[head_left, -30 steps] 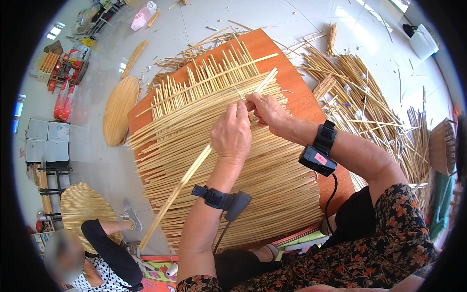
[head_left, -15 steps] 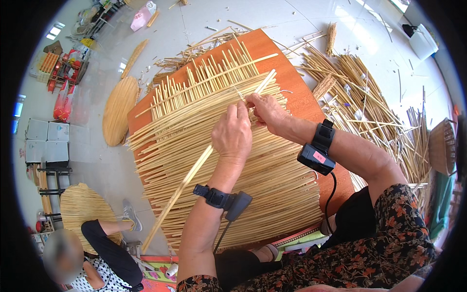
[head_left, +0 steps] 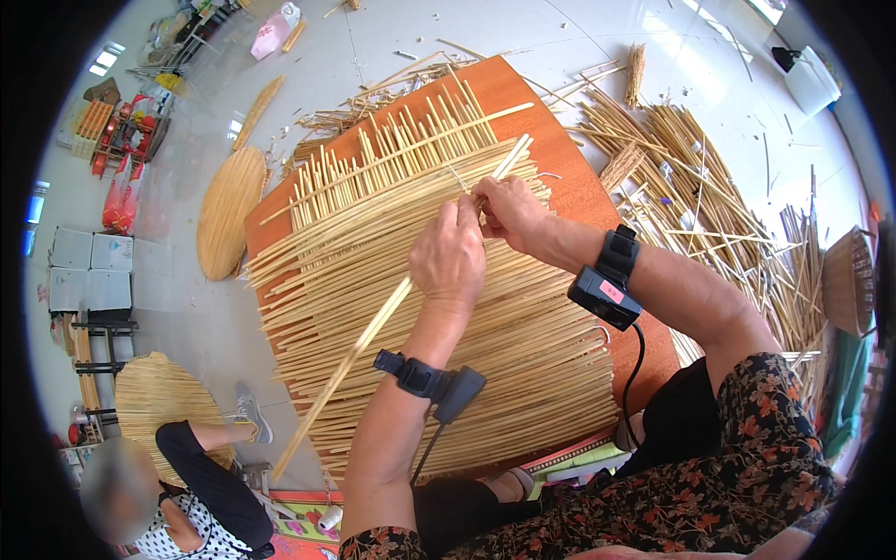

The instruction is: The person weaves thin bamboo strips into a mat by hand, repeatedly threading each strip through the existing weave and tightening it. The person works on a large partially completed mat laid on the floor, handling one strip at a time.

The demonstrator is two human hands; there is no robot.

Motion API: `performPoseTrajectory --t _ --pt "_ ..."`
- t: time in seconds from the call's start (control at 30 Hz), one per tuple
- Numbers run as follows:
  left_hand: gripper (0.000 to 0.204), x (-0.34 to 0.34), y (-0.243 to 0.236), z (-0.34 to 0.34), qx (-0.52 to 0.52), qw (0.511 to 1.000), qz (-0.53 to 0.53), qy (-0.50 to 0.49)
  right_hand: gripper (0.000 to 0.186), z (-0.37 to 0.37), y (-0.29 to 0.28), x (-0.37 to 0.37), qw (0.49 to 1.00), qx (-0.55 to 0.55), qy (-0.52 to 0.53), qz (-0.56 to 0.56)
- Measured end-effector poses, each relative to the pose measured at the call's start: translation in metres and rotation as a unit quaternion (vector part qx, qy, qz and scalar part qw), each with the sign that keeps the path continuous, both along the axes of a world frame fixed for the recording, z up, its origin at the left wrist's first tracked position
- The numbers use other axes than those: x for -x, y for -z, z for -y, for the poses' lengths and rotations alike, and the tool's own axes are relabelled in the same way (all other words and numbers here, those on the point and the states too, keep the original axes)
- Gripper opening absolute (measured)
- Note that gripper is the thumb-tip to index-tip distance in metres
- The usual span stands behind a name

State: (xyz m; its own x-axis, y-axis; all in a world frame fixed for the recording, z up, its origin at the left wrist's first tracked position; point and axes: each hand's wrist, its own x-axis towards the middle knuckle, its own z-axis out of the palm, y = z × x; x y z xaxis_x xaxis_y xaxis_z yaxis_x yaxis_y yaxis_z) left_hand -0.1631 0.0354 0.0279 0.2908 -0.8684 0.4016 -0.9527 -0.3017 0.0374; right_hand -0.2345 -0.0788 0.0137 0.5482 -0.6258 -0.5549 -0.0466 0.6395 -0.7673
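Note:
My left hand point(head_left: 448, 252) is closed around a pair of long pale plant stalks point(head_left: 355, 350), which slant from lower left to upper right over a mat of stalks point(head_left: 504, 345). Right beside it, my right hand point(head_left: 516, 215) is closed in a pinch where the stalks cross its fingertips; what exactly lies in the pinch is hidden. A thin cord point(head_left: 456, 175) shows just above the fingers of both hands. The mat, rows of stalks laid side by side, rests on a reddish-brown board point(head_left: 569, 154). Across its upper part lies a single loose stalk point(head_left: 411, 149).
Loose stalks point(head_left: 700, 177) are heaped on the floor at the right, near a woven basket point(head_left: 847, 280). An oval stalk mat point(head_left: 231, 215) lies left of the board. Another person point(head_left: 201, 495) sits at lower left beside a round stalk mat point(head_left: 168, 397). Cables hang from both wrist devices.
My two hands have shifted only slightly, staying close together on the stalks. The right fingers have turned a little. The mat and board look the same.

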Motion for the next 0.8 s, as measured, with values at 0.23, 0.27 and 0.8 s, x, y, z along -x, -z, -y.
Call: performPoseTrajectory --t 0.23,0.27,0.8 --pt "0.015 -0.012 -0.003 0.002 0.006 0.999 -0.045 -0.012 0.026 0.020 0.010 0.015 0.969 0.194 -0.116 -0.099" --pt "0.015 -0.017 -0.004 0.002 0.014 0.999 -0.042 -0.012 0.027 0.024 0.009 0.022 0.902 0.379 -0.131 -0.160" --pt "0.016 -0.077 -0.014 0.015 -0.002 0.995 -0.017 0.101 0.022 0.070 -0.005 -0.044 0.786 0.509 -0.315 -0.157"
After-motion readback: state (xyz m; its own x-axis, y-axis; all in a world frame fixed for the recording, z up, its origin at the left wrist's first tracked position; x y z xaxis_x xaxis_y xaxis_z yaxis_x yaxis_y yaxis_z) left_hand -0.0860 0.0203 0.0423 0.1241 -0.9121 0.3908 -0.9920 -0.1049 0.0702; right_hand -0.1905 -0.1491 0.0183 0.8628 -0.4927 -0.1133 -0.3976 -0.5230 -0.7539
